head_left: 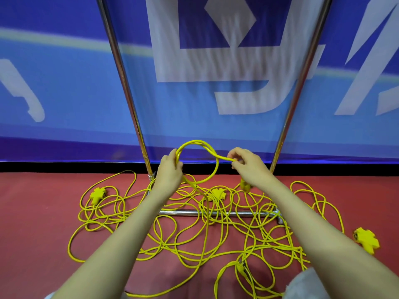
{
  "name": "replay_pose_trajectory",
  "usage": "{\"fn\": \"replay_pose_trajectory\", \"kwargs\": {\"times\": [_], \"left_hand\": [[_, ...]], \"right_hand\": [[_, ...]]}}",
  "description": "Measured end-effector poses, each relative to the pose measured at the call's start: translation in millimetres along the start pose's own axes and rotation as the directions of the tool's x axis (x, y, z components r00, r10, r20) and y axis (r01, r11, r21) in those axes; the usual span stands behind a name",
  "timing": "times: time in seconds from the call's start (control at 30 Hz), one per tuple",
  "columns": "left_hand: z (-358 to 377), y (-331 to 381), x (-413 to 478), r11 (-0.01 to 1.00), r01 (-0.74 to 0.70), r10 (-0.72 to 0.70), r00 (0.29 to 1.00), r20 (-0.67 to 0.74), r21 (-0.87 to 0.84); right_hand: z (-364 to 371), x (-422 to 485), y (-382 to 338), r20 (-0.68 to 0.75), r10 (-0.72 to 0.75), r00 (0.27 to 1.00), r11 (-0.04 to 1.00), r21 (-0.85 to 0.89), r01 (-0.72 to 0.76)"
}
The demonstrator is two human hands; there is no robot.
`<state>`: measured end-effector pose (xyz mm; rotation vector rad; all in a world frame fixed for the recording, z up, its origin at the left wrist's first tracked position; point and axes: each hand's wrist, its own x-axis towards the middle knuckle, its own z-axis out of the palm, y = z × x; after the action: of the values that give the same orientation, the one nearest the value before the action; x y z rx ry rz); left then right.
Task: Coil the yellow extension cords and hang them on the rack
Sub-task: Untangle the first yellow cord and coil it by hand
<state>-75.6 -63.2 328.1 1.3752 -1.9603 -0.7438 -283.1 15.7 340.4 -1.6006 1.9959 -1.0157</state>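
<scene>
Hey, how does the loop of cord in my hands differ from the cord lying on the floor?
The loop is one neat round coil; the floor cord sprawls in loose tangled curves. The loop is held up, the left hand gripping one side and the right hand pinching the other; the floor cord lies on the red floor, over the rack's base bar. Both are yellow.

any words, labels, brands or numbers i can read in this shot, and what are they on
Blue banner: large white shapes, cut off by the frame; no whole word or number can be read.
Yellow socket block at the right: small dark marks, too small to read.
Yellow extension cords: no print to be seen.
</scene>
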Motion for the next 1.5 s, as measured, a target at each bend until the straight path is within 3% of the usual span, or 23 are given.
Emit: {"fn": "replay_pose_trajectory", "kwargs": {"times": [0.07, 0.13, 0.2, 0.27, 0.33, 0.4, 0.47, 0.57, 0.63, 0.77, 0.87, 0.93, 1.0, 1.07, 1.17, 1.23, 1.3, 1.37, 1.43, 1.5], "left_hand": [[-2, -7, 2, 0.998, 0.017, -0.014, 0.999, -0.049, 0.058], [-5, -12, 1, 0.993, 0.094, -0.099, 0.993, -0.072, -0.065], [-4, -14, -2, 0.987, 0.125, -0.128, 0.991, -0.034, -0.097], [-1, -17, -4, 0.994, 0.103, -0.102, 0.994, 0.023, -0.029], [0, -17, -4, 0.968, 0.151, -0.135, 0.987, 0.09, -0.199], [-1, -13, -4, 0.855, 0.239, -0.179, 0.969, 0.169, -0.461], [-5, -8, -4, 0.777, 0.251, -0.162, 0.966, 0.203, -0.577], [-10, -1, -2, 0.806, 0.19, -0.107, 0.978, 0.176, -0.561], [-13, 2, -2, 0.838, 0.189, -0.095, 0.974, 0.203, -0.512], [-15, 6, -10, 0.857, 0.175, 0.013, 0.933, 0.36, -0.485], [-12, 12, -15, 0.836, 0.136, 0.072, 0.933, 0.353, -0.531], [-11, 19, -18, 0.743, 0.167, 0.057, 0.949, 0.31, -0.648], [-9, 27, -19, 0.527, 0.233, -0.011, 0.964, 0.267, -0.817], [-7, 31, -17, 0.329, 0.26, -0.07, 0.965, 0.251, -0.908], [-5, 34, -16, 0.203, 0.28, -0.096, 0.959, 0.265, -0.938], [-3, 35, -17, 0.228, 0.273, -0.096, 0.962, 0.257, -0.935], [1, 35, -16, 0.339, 0.234, -0.131, 0.971, 0.201, -0.911], [7, 31, -14, 0.511, 0.182, -0.195, 0.976, 0.093, -0.84], [14, 21, -14, 0.756, 0.132, -0.138, 0.99, 0.041, -0.641], [23, 11, -20, 0.941, 0.032, 0.039, 0.979, 0.2, -0.337]], "right_hand": [[-7, 0, -1, 0.012, -0.006, 1.0, 0.999, 0.051, 0.006], [-16, 1, -4, -0.023, 0.079, 0.997, 0.952, 0.299, -0.068], [-20, 2, -4, 0.003, 0.178, 0.984, 0.804, 0.576, -0.147], [-19, 2, -3, 0.027, 0.221, 0.975, 0.708, 0.683, -0.18], [-15, 2, 0, -0.016, 0.244, 0.97, 0.748, 0.64, -0.178], [-13, 4, 6, -0.098, 0.237, 0.966, 0.845, 0.512, -0.156], [-14, 6, 12, -0.159, 0.193, 0.968, 0.935, 0.33, -0.132], [-14, 6, 20, -0.213, 0.126, 0.969, 0.992, 0.03, -0.122], [-14, 5, 20, -0.223, 0.113, 0.968, 0.991, -0.047, -0.127], [-11, 2, 14, -0.136, 0.161, 0.977, 0.987, 0.04, -0.157], [-2, 0, 11, 0.023, 0.151, 0.988, 0.985, 0.076, -0.153], [4, -1, 5, 0.146, 0.119, 0.982, 0.968, 0.205, -0.148], [11, -4, -2, 0.29, 0.041, 0.956, 0.948, 0.292, -0.129], [18, -9, -10, 0.433, -0.019, 0.901, 0.957, 0.269, -0.109], [32, -12, -15, 0.496, -0.031, 0.868, 0.99, 0.133, -0.041], [36, -11, -13, 0.444, 0.02, 0.896, 0.992, 0.103, -0.074], [35, -10, -13, 0.378, 0.044, 0.925, 0.982, 0.154, -0.11], [28, -9, -16, 0.317, 0.057, 0.947, 0.941, 0.299, -0.156], [18, -9, -23, 0.293, 0.066, 0.954, 0.848, 0.487, -0.208], [6, -8, -29, 0.319, 0.044, 0.947, 0.733, 0.633, -0.248]]}}
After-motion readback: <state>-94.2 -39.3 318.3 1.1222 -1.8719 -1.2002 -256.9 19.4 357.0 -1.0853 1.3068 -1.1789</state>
